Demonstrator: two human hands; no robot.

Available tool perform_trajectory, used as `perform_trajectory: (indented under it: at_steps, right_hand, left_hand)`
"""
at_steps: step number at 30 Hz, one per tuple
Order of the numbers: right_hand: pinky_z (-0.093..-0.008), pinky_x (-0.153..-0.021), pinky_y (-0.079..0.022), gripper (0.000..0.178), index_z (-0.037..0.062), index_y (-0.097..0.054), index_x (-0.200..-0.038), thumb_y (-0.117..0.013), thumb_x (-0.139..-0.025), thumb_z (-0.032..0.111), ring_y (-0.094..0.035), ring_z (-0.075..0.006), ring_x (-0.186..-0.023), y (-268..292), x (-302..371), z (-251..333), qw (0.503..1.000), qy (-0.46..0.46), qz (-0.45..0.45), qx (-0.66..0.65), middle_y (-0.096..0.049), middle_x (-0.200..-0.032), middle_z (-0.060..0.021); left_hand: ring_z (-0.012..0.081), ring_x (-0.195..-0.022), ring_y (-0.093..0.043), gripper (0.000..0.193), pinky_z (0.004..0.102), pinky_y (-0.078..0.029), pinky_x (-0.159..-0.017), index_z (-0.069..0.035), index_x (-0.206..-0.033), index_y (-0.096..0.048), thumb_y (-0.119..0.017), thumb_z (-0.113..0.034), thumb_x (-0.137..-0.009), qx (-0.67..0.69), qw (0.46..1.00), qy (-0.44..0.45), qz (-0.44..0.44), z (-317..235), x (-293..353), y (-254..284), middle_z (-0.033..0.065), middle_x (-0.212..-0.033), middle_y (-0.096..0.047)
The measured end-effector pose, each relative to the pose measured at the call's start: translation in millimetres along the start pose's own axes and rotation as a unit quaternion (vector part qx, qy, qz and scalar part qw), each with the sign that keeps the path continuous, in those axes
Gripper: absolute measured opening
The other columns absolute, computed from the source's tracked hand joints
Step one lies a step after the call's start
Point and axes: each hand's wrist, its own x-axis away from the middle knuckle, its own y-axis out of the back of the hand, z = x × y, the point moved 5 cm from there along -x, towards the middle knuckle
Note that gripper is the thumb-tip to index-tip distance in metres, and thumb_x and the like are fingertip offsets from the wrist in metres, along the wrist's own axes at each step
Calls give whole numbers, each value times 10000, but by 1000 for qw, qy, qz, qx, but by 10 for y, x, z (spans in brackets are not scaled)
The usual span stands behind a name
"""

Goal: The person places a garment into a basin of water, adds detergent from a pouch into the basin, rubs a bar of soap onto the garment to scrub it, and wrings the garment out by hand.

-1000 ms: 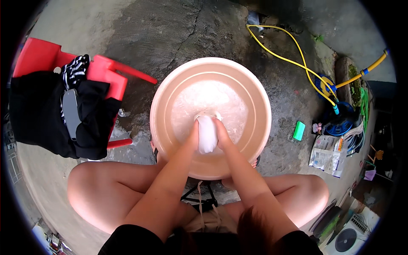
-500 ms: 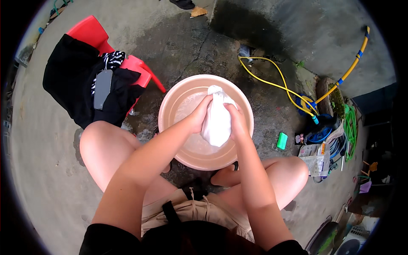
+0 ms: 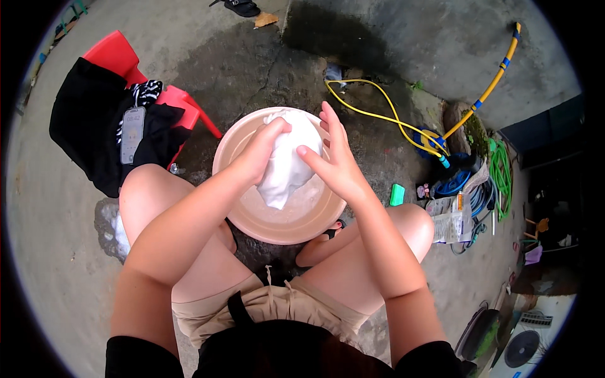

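From where I stand, a person sits with bare knees spread on either side of a round, pale pink plastic basin (image 3: 322,217), and both hands are above it. The left hand (image 3: 255,154) grips a bunched, soft white cloth (image 3: 283,170): its thumb presses on the near face, while its other fingers run behind the folds, out of my sight. The right hand (image 3: 340,170) is spread wide just to the right of the cloth, fingers stretched toward the far side, thumb pointing left at the bundle; I can't fairly tell whether that thumb touches it. The cloth is over the basin, its loose lower end hanging toward the near side above cloudy liquid (image 3: 287,214).

Off to the left, a red plastic chair (image 3: 113,53) carries black fabric (image 3: 82,126) with a grey phone (image 3: 132,142) lying on top. To the right, a small bright green block (image 3: 397,195) sits on the wet grey concrete floor (image 3: 372,167), near the right knee.
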Motion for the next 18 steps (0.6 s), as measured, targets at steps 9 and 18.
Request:
perform_trajectory:
  at_steps: [9,18]
  right_hand:
    - [-312,-1035,-379,747,44,-331,-1463,-722,-841,182,-490,-175,-1209,-235,-75,-283,902,-125,67,-407,-505,-1324,-106]
    - [-332,-1049,-364,669,-5,-402,-1373,-706,-799,157,-503,-192,-1213,-185,-124,-92,946,-30,-50,-320,-534,-1303,-114]
  left_hand:
    - [190,-879,-641,518,319,-497,-816,9,-1094,-618,-431,-461,-983,27,994,-74,-81,115,-217,-249,100,-959,-661]
    - [147,-943,-612,573,304,-485,-857,-63,-1040,-561,-322,-581,-991,-117,952,-148,-243,188,-789,228,72,-999,-637]
